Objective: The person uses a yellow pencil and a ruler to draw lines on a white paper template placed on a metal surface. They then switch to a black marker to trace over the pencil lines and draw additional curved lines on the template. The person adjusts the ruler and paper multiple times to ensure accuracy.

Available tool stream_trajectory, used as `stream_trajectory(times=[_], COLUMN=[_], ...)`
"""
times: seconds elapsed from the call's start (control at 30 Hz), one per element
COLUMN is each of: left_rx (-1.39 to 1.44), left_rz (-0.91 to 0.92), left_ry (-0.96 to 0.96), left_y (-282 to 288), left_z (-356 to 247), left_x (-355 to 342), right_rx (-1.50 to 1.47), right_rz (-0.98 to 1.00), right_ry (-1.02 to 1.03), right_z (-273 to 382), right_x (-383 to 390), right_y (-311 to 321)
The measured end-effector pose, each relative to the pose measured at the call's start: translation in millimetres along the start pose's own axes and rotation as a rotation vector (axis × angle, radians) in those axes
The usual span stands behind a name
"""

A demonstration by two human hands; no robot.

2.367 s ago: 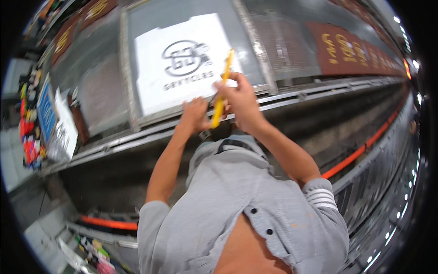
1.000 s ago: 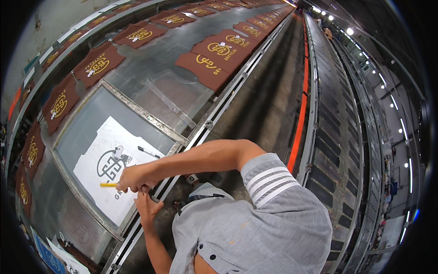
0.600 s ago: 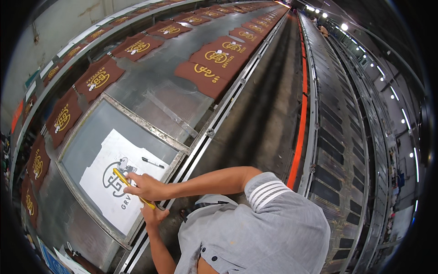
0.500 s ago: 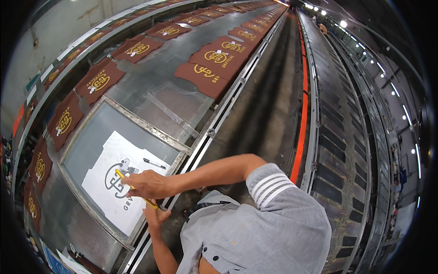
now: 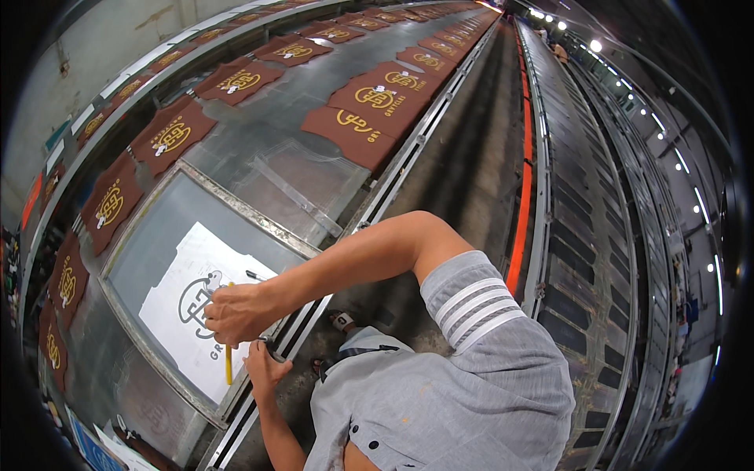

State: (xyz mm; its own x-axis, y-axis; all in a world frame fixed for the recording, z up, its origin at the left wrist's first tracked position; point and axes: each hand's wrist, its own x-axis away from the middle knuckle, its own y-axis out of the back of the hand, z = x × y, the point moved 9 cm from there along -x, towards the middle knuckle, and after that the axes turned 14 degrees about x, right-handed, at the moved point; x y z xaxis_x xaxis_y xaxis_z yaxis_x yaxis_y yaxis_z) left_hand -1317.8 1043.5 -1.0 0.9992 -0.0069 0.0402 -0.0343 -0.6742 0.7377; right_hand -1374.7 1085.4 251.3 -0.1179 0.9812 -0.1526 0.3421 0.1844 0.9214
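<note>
Right hand (image 5: 236,312) fisted around a yellow stick-like tool (image 5: 228,361), over the printing screen.

From my remote seat I see the fist closed on that tool, whose lower end points down past the knuckles onto the white stencil sheet (image 5: 196,314) with its dark round emblem. Just below and beside the fist, the left hand (image 5: 265,366) rests with curled fingers on the metal screen frame (image 5: 236,208) at its near edge; I cannot tell whether it grips anything. Beyond the frame, up and away from the hands, maroon shirts (image 5: 349,125) with yellow prints lie in rows along the long table (image 5: 290,86). Right of the hands runs an orange rail (image 5: 521,212).
</note>
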Motion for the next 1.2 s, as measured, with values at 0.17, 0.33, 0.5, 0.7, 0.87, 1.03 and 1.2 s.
stream_trajectory(times=[0.17,0.33,0.5,0.7,0.87,1.03,1.2], left_rx=[-0.028,-0.016,0.067,0.115,0.022,0.219,0.128], left_rz=[-0.005,0.026,-0.193,-0.122,0.028,0.037,-0.003], left_ry=[0.05,0.108,-0.356,-0.295,0.055,-0.061,-0.06], left_y=[-1.1,3.4,25.6,20.8,-5.0,4.2,0.3], left_z=[-5.0,-1.8,-29.9,-15.6,23.5,-1.0,5.7], left_x=[1.3,2.7,11.4,10.0,5.4,2.0,-0.3], right_rx=[-0.198,-1.501,-2.803,-2.294,-0.846,-0.375,-0.235], right_rz=[0.109,0.438,-0.119,-0.195,-0.347,-0.432,-0.011], right_ry=[-0.142,-0.857,-1.339,-1.124,-0.605,0.004,0.125], right_z=[2.1,-13.0,48.1,32.5,-0.4,-10.1,-5.6], right_x=[-8.8,17.4,35.0,36.2,38.3,24.5,5.9], right_y=[-36.7,-84.7,-103.4,-78.2,-15.9,32.9,-9.8])
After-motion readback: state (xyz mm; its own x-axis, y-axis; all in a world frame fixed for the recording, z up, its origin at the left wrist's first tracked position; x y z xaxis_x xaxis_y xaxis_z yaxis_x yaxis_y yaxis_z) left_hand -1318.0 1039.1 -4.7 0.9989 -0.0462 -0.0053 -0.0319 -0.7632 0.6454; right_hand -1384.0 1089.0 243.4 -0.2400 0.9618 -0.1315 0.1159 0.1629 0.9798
